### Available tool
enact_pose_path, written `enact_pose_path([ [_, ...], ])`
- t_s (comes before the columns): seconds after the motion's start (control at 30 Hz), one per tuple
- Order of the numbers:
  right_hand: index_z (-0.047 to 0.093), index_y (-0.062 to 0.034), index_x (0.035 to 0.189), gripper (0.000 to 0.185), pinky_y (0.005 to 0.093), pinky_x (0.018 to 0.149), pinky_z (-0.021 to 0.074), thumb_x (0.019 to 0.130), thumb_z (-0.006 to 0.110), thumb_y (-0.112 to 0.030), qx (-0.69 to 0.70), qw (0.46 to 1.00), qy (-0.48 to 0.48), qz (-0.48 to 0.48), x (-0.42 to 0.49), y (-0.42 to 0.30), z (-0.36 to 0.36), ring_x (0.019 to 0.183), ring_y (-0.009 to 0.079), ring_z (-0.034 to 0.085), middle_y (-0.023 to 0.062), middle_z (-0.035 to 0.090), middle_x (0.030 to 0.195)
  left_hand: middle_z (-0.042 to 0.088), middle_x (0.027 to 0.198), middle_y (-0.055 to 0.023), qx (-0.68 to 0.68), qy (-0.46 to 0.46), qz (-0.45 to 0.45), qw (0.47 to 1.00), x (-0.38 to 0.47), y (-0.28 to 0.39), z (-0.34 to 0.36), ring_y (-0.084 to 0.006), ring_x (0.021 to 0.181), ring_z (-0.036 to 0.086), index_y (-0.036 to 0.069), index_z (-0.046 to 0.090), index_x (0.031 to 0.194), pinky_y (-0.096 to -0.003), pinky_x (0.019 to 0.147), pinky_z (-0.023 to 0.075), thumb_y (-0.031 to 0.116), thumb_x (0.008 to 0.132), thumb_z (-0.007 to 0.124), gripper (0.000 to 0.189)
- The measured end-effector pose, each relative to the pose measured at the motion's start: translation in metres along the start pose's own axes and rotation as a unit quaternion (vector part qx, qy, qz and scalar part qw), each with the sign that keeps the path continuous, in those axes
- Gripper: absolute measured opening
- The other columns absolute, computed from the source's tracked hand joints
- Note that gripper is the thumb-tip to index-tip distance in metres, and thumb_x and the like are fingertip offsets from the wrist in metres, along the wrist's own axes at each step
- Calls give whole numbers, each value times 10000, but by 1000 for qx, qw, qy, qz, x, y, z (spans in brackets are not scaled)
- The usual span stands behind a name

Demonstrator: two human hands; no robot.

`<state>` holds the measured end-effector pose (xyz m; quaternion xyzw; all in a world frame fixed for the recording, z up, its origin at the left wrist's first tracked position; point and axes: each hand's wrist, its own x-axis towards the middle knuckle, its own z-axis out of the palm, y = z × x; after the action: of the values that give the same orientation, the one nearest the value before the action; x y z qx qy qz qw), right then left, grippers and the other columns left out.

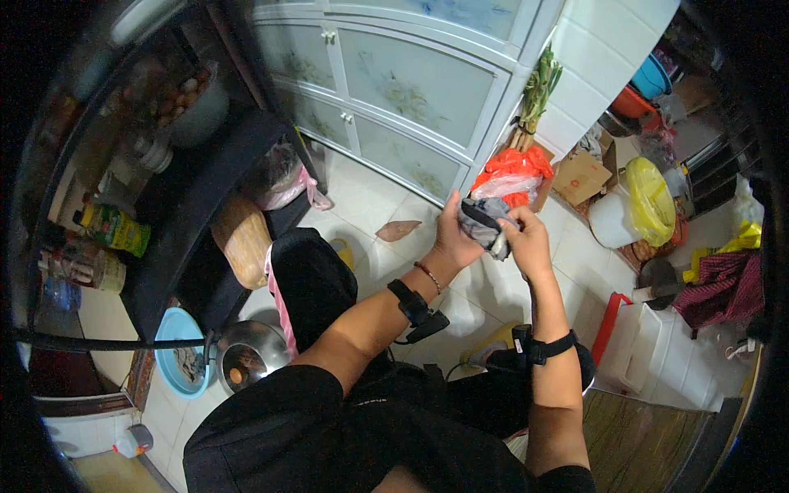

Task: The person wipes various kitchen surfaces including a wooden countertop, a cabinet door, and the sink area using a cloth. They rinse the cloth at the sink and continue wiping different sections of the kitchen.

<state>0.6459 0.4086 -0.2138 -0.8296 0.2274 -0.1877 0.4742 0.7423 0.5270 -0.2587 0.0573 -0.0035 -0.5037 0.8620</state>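
My left hand (455,237) grips a bunched grey cloth (484,222) that has a dark band across it. The fingers of my right hand (527,239) pinch the cloth's right side. Both hands are held over the tiled floor, in front of a cabinet with frosted panels (425,80). Behind the cloth, a red plastic bag (515,166) with green onions (536,98) standing in it leans by the cabinet's corner. A brown tapered thing (398,230), perhaps a sweet potato, lies on the floor left of my hands.
At left, a dark shelf (185,191) holds bottles and a large pumpkin (240,240). Below it are a blue basin (166,351) and a steel pot (259,348). On the right stand a white bucket (610,225) with a yellow bag, a cardboard box (580,175) and a white plastic bin (647,351).
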Motion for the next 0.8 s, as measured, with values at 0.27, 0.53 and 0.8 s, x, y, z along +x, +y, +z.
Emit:
enact_pose_path([
  [0.27, 651, -32, 978, 141, 256, 659, 480, 847, 693, -1, 37, 993, -105, -28, 17, -38, 14, 719, 79, 563, 2, 643, 808, 660, 1076, -107, 95, -117, -134, 980, 0, 31, -29, -229, 966, 672, 60, 535, 1273, -393, 890, 549, 165, 893, 466, 401],
  [0.53, 619, -20, 1087, 243, 231, 617, 471, 857, 695, -35, -75, 996, -30, -34, 51, -36, 4, 733, 70, 555, -11, 604, 821, 680, 909, -96, 263, 44, -108, 958, 14, 66, -49, -173, 698, 666, 21, 624, 1134, -291, 616, 565, 176, 885, 671, 297],
  [0.8, 646, 19, 1042, 168, 260, 700, 480, 934, 651, -109, -92, 996, 8, 20, 22, -25, -47, 759, 93, 575, 35, 647, 833, 667, 977, -105, 27, 295, 271, 916, 62, 194, -226, -259, 796, 657, 5, 636, 1073, -397, 706, 554, 141, 858, 664, 256],
])
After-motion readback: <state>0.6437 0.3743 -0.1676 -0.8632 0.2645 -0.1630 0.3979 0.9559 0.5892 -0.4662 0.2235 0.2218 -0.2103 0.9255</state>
